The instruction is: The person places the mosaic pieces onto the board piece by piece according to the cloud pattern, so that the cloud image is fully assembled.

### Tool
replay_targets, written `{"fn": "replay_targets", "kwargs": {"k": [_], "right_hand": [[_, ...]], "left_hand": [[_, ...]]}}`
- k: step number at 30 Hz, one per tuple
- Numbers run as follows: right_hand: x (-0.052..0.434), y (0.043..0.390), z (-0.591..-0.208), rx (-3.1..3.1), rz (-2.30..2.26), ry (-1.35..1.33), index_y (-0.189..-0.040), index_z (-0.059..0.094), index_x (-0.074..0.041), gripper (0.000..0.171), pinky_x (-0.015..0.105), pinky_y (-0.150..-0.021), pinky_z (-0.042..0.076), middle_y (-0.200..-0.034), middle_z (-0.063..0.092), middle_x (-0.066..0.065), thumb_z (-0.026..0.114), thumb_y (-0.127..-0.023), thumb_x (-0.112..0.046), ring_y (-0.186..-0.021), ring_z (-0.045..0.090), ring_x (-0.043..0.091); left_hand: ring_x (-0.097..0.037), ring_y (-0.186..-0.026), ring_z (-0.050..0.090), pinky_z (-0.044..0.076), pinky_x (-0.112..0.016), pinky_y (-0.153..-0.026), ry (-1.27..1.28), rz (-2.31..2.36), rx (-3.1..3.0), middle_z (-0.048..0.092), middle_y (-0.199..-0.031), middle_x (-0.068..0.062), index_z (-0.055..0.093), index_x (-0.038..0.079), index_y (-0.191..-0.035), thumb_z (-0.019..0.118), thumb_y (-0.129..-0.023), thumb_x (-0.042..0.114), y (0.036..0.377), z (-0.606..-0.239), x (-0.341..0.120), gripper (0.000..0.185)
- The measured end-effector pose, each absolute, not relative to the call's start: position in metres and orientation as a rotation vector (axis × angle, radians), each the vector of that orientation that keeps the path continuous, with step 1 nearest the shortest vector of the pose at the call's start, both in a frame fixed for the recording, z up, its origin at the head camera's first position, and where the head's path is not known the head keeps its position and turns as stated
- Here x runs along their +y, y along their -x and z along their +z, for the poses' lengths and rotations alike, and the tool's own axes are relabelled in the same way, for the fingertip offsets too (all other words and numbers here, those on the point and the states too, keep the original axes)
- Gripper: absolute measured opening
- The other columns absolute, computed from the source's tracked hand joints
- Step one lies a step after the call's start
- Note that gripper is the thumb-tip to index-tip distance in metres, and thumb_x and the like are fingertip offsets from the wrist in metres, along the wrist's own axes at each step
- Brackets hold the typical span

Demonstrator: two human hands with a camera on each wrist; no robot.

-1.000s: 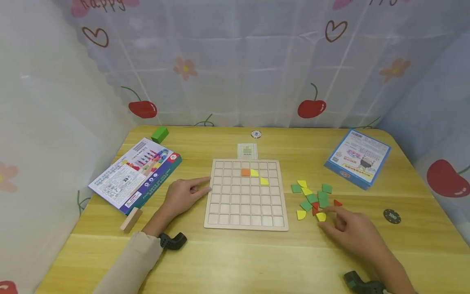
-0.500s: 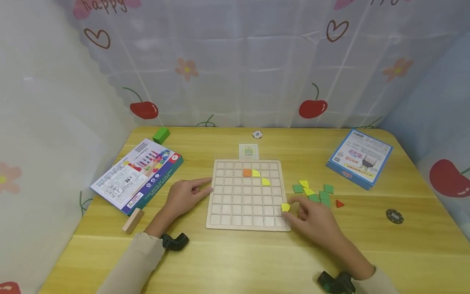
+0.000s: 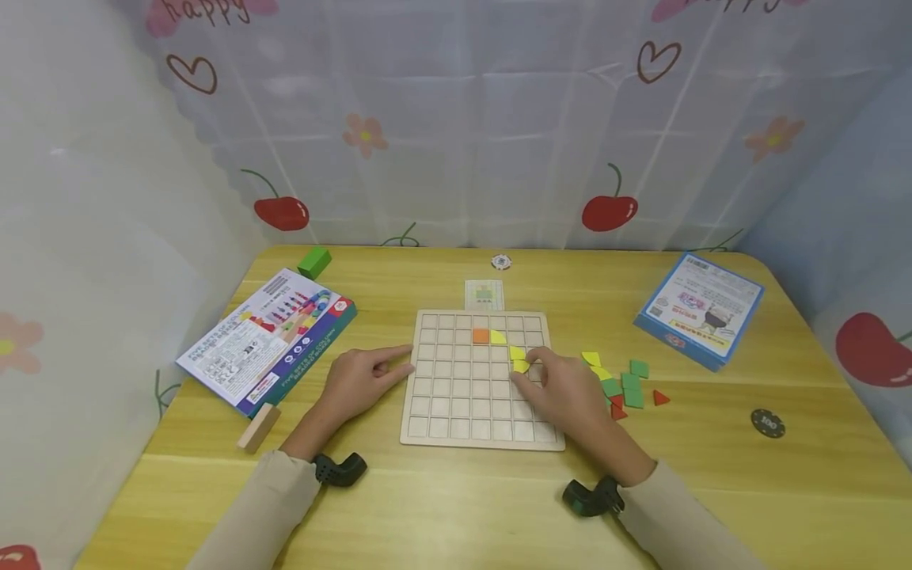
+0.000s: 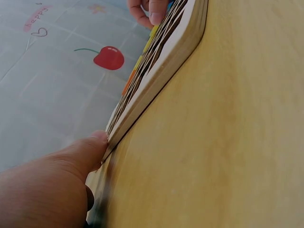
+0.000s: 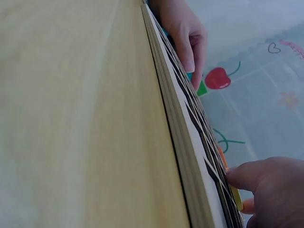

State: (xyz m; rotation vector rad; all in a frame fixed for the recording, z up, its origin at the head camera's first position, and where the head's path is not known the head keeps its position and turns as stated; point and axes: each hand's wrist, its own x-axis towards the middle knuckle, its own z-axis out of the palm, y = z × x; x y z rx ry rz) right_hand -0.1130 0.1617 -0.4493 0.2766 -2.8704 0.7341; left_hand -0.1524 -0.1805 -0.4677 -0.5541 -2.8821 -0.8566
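Your right hand lay over the right part of the wooden grid board, its fingertips pinching a yellow quarter-round piece just below the yellow piece already seated in the third row. One row up sat an orange square with another yellow piece touching its right side. Your left hand rested flat on the table, fingers relaxed and holding nothing, the index fingertip pressed against the board's left edge — the left wrist view showed that contact plainly. By my reading you were in the placing step: the piece hovered at or just over its cell, and whether it had dropped in I could not tell. The move ahead called for turning its curved edge to agree with the small pattern card lying just beyond the board's far edge, then pressing it down while your left hand braced the board against sliding. To the right of the board lay the loose pieces — green, yellow and red, partly behind your wrist. A blue booklet lay farther right, a game box to the left.
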Motion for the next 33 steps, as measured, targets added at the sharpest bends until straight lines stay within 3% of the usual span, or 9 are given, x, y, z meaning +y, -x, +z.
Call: {"fn": "replay_targets", "kwargs": {"k": [9,16,33], "right_hand": [[0.163,0.106,-0.458,-2.765,0.781,-0.276,-0.114,0.075,-0.011,0.039,0.028,-0.045,0.026,-0.054,0.041,-0.008,0.080,-0.088,-0.038,-0.048,0.034,0.011],[0.164,0.105,-0.465,-2.671,0.810,-0.309,-0.110,0.077,-0.015,0.027,0.028,-0.046,0.024,-0.054,0.038,-0.010,0.080,-0.088,-0.031,-0.048,0.032,0.009],[0.166,0.106,-0.466,-2.595,0.865,-0.341,-0.112,0.081,-0.015,0.021,0.026,-0.045,0.027,-0.052,0.039,-0.014,0.076,-0.092,-0.020,-0.047,0.036,0.006]], "left_hand": [[-0.008,-0.050,0.035,0.027,-0.030,-0.053,0.560,-0.851,-2.877,0.041,-0.055,0.012,0.072,0.031,-0.131,0.069,-0.095,0.051,0.152,-0.468,-0.181,0.041],[-0.007,-0.050,0.034,0.027,-0.029,-0.053,0.574,-0.840,-2.873,0.041,-0.055,0.012,0.072,0.031,-0.131,0.068,-0.096,0.052,0.152,-0.468,-0.181,0.042],[-0.008,-0.050,0.035,0.027,-0.030,-0.054,0.561,-0.846,-2.884,0.041,-0.055,0.011,0.072,0.030,-0.131,0.070,-0.095,0.050,0.152,-0.466,-0.180,0.041]]}}
